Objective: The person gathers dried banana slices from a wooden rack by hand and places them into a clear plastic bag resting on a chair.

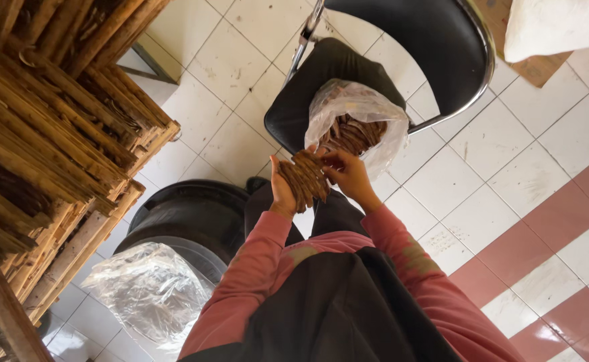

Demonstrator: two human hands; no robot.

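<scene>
**Holding a loose bundle over an open bag**

Watching from the head camera, we see the left hand clasped round a bundle of brown sticks, its fingers curled under the bundle, while the right hand pinches the bundle's upper end. The bundle hangs just in front of a clear plastic bag that already holds similar sticks and sits on the seat of a black chair.

We judge the main risk to be spillage: nothing binds the sticks, so a slackened grip could let some slide out onto the tiled floor. The bag's mouth looks soft and unsupported; a push against its edge might fold it shut or tip the bag off the seat. Thin sticks could also snap if squeezed hard.
</scene>
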